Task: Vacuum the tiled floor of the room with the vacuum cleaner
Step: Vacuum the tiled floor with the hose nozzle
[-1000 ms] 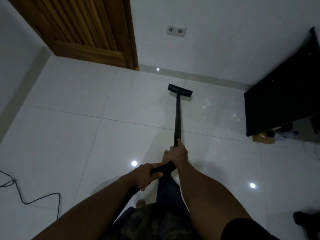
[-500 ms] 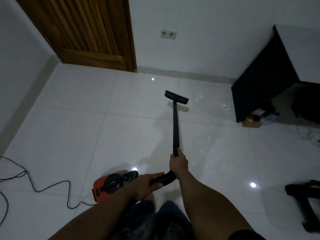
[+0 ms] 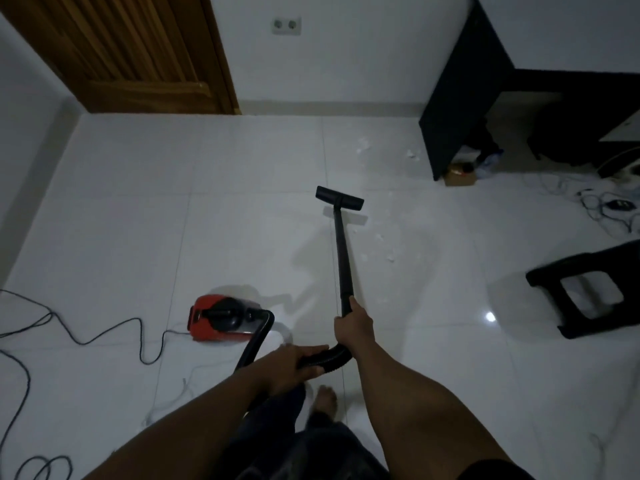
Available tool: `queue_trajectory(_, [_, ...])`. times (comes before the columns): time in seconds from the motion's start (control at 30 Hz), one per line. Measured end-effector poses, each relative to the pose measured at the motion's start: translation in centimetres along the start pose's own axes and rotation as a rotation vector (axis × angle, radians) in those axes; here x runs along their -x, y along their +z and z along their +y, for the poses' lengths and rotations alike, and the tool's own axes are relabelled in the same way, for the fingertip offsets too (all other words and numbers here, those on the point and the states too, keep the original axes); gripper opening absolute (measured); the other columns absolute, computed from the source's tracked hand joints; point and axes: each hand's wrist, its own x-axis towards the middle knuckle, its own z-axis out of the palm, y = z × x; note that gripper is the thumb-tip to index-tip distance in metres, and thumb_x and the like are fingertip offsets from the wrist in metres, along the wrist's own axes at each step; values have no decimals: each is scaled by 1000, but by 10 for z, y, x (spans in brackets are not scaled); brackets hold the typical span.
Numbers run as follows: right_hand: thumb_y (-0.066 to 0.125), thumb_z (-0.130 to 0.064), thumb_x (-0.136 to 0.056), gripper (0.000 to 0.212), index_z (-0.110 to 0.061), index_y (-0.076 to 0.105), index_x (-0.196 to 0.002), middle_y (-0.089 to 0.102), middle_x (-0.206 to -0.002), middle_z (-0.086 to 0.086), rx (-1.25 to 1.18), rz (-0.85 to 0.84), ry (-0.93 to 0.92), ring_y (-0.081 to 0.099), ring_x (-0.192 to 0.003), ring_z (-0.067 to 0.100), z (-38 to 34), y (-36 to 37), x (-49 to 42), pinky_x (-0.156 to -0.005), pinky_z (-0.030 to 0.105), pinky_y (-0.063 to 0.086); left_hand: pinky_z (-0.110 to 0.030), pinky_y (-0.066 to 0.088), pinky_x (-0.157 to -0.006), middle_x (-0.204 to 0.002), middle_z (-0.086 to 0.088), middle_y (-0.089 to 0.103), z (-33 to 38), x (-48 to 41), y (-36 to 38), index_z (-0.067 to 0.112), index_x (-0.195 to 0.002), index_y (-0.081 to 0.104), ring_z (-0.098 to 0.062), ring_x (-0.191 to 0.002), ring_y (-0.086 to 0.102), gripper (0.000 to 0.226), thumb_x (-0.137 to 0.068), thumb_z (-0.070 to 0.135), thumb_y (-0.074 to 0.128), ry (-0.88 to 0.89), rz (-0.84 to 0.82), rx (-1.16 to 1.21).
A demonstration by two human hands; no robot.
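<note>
You were partway through the job, by my reading, with much of it left. Your right hand (image 3: 353,327) was wrapped around the lower end of the black wand (image 3: 343,251), and your left hand (image 3: 294,363) gripped the ribbed hose (image 3: 325,358) just behind the bend, fingers curled over it. The floor head (image 3: 339,199) sat flat on the tiled floor (image 3: 138,220) out in front of you, near the middle of the room. The red vacuum cleaner (image 3: 214,320) stood to your left, its power cord (image 3: 104,330) trailing away across the tiles. White scraps (image 3: 389,256) lay uncollected just to the right of the wand, and more scraps (image 3: 363,145) lay farther off, between the head and the black desk (image 3: 446,116), so that side looked like the part yet to be covered. The tiles toward the wooden door (image 3: 138,53) showed no debris that I could make out, though the dim light made that hard to judge. The tangled cables (image 3: 595,202) and the black stool (image 3: 588,292) on the right would probably have needed working around. As for containers, a small cardboard box (image 3: 459,176) sat open on the floor at the foot of the desk; something dark lay in it, but I could not tell what. How full the cleaner's own dust chamber was could not be seen.
</note>
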Motion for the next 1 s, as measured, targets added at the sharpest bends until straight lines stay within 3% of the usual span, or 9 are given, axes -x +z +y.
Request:
queue_trajectory(0.1, [51, -13, -94, 70, -27, 23, -156, 55, -136, 8, -10, -5, 40, 59, -110, 24, 45, 13, 49, -86, 28, 50, -29, 46, -105, -147, 12, 52, -8, 35, 49, 43, -152, 32, -6, -126, 56, 64, -94, 61, 51, -20, -60, 37])
queue_trajectory(0.2, [51, -13, -94, 69, -26, 24, -156, 55, -136, 7, -48, 19, 50, 59, -104, 21, 82, 31, 84, -81, 25, 49, -22, 55, -57, -116, 18, 60, -18, 64, 79, 53, -148, 29, -11, -78, 69, 67, -87, 69, 51, -44, -91, 45])
queue_trajectory(0.27, [51, -14, -93, 70, -26, 24, -156, 54, -137, 7, -71, 37, 67, 58, -101, 19, 105, 45, 110, -77, 24, 46, -20, 51, -48, -104, 18, 59, -21, 86, 95, 61, -143, 27, -10, -67, 64, 61, -88, 67, 51, -48, -122, 21])
queue_trajectory(0.37, [52, -15, -93, 70, -24, 22, -157, 53, -139, 9, -64, 50, 103, 59, -109, 23, 137, 67, 151, -79, 25, 47, -9, 45, -47, -117, 10, 63, -31, 120, 126, 53, -146, 32, 0, -71, 64, 56, -94, 57, 51, -14, -172, -32])
queue_trajectory(0.6, [53, -13, -92, 73, -25, 20, -157, 53, -139, 9, -112, 84, 216, 59, -111, 25, 194, 134, 261, -83, 26, 51, -5, 41, -49, -112, 3, 65, -73, 223, 188, 42, -150, 37, -9, -74, 65, 52, -101, 49, 50, 35, -211, -126])
queue_trajectory(0.7, [50, -11, -92, 70, -21, 24, -156, 55, -135, 11, -133, 88, 231, 60, -107, 26, 212, 151, 293, -80, 28, 53, -8, 39, -59, -131, -3, 63, -85, 252, 209, 40, -151, 37, -21, -106, 60, 52, -101, 45, 51, 43, -211, -141])
queue_trajectory(0.77, [50, -13, -93, 69, -20, 23, -156, 54, -136, 10, -113, 106, 236, 59, -106, 25, 219, 157, 303, -72, 24, 47, -8, 39, -62, -132, -3, 62, -90, 260, 217, 38, -151, 37, -24, -111, 59, 51, -102, 43, 50, 54, -217, -147])
queue_trajectory(0.9, [50, -15, -94, 69, -20, 22, -157, 53, -138, 10, -81, 105, 269, 58, -108, 25, 236, 167, 321, -69, 24, 44, -7, 41, -54, -127, -8, 64, -99, 272, 236, 39, -151, 37, -23, -105, 60, 51, -102, 43, 51, 66, -240, -150])
queue_trajectory(1.0, [50, -16, -94, 68, -19, 23, -157, 52, -139, 10, -65, 96, 283, 58, -112, 25, 246, 171, 327, -71, 23, 42, -3, 42, -50, -118, -7, 67, -104, 275, 246, 39, -151, 37, -7, -98, 57, 52, -101, 43, 52, 78, -251, -128])
